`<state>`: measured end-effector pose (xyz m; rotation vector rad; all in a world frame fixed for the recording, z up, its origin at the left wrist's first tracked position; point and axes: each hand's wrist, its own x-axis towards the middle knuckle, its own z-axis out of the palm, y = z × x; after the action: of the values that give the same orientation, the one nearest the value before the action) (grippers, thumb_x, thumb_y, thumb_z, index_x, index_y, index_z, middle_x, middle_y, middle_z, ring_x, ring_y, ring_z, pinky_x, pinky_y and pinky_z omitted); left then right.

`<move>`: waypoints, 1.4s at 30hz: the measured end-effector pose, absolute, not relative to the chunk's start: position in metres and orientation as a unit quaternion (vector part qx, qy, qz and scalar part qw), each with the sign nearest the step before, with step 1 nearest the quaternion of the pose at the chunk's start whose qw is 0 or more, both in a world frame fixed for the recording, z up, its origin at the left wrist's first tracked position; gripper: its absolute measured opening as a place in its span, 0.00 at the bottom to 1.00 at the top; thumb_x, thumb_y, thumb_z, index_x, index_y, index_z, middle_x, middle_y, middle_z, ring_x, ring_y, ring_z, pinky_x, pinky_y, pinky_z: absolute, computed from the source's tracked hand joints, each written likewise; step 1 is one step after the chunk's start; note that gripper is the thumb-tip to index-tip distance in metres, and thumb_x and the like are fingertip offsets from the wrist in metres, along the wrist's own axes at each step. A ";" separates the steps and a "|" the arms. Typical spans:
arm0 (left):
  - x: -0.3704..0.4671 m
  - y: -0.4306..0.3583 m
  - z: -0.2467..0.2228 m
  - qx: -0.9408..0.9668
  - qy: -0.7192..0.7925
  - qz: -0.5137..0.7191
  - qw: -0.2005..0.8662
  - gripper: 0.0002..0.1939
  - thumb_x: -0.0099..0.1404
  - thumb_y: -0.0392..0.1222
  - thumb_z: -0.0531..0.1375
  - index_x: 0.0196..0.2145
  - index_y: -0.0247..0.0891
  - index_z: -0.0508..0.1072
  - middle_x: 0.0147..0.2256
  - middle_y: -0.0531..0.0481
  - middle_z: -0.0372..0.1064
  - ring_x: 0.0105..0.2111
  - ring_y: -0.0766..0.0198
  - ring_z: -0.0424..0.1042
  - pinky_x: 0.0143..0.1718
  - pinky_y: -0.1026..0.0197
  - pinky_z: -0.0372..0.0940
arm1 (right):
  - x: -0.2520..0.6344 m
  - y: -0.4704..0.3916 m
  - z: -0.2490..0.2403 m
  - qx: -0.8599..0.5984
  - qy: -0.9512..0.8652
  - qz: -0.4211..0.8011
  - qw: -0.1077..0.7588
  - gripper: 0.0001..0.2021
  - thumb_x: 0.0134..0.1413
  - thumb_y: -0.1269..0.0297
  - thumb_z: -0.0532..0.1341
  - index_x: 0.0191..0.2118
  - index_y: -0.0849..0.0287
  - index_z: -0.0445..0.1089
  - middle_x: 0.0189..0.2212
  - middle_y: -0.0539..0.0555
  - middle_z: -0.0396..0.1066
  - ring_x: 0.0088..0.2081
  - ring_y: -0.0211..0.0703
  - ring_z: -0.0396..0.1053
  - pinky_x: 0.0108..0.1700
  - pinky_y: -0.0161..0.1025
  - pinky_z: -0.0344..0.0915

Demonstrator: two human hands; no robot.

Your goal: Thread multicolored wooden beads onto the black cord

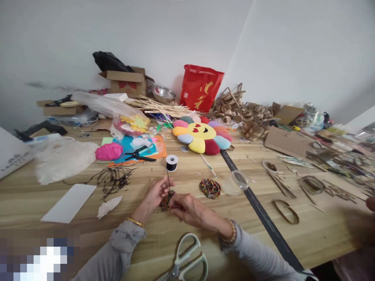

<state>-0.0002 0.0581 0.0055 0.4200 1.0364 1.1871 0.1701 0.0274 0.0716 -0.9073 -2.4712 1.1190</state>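
Note:
My left hand [156, 192] is closed around a thin black cord that runs up to a white spool of black cord [172, 163]. Dark multicoloured beads [166, 200] lie bunched between my two hands, low over the wooden table [140, 218]. My right hand [186, 208] is closed at the right side of the beads, its fingertips curled down and partly hidden. A coil of similar colourful beads [210, 188] rests to the right. Large pale-handled scissors [187, 259] lie near the front edge, below my hands.
Black pliers [140, 156], pink yarn [109, 151] and tangled black cords [113, 180] lie left. Behind sit a flower cushion [202, 134] and red bag [202, 88]. A round clear lid [240, 179] and brown strips [285, 212] are right. Part of another person's hand shows at the right edge.

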 end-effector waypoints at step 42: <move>-0.003 0.038 0.022 0.444 0.508 0.398 0.621 0.14 0.51 0.49 0.61 0.23 0.32 0.71 0.15 0.50 0.71 0.09 0.75 0.54 0.10 0.71 0.45 | 0.145 0.226 0.073 -0.415 -0.905 0.094 -0.023 0.42 0.45 0.46 0.65 0.61 0.62 0.52 0.54 0.68 0.61 0.52 0.59 0.64 0.49 0.46 0.63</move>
<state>-0.0026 0.0382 0.0216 1.0216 1.1676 0.9149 0.1452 0.2260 0.0727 -1.3223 -2.8853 0.3002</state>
